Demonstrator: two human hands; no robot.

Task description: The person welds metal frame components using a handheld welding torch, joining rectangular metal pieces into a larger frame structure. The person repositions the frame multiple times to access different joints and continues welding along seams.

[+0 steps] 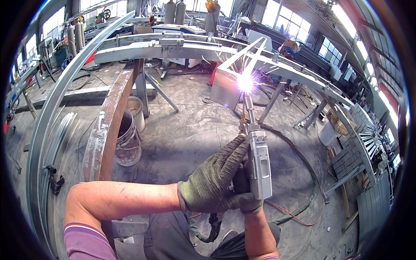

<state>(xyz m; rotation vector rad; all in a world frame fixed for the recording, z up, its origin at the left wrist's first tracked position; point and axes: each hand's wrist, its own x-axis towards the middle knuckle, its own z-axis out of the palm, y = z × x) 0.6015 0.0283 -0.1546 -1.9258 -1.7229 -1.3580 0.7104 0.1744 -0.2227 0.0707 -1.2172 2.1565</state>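
Both my hands wear dark green knit gloves and grip a silver welding gun (259, 162). My left hand (214, 177) wraps over the gun's body from the left. Under it, my right hand (247, 200) closes around the handle. The gun's nozzle (248, 106) points up and away to a bright white-violet arc (245, 82) with sparks, at a joint on a grey galvanized steel frame (242, 56). The frame rests on a curved steel beam (173, 50) that runs across the view. A hose (303, 173) trails from the gun over the concrete floor.
A rusty curved beam (106, 130) stands at left beside a dirty bucket (128, 141). A long curved galvanized rail (47, 125) sweeps down the far left. Steel supports (346, 130) and stacked profiles (346, 158) lie at right. Gas cylinders (175, 12) stand at the back.
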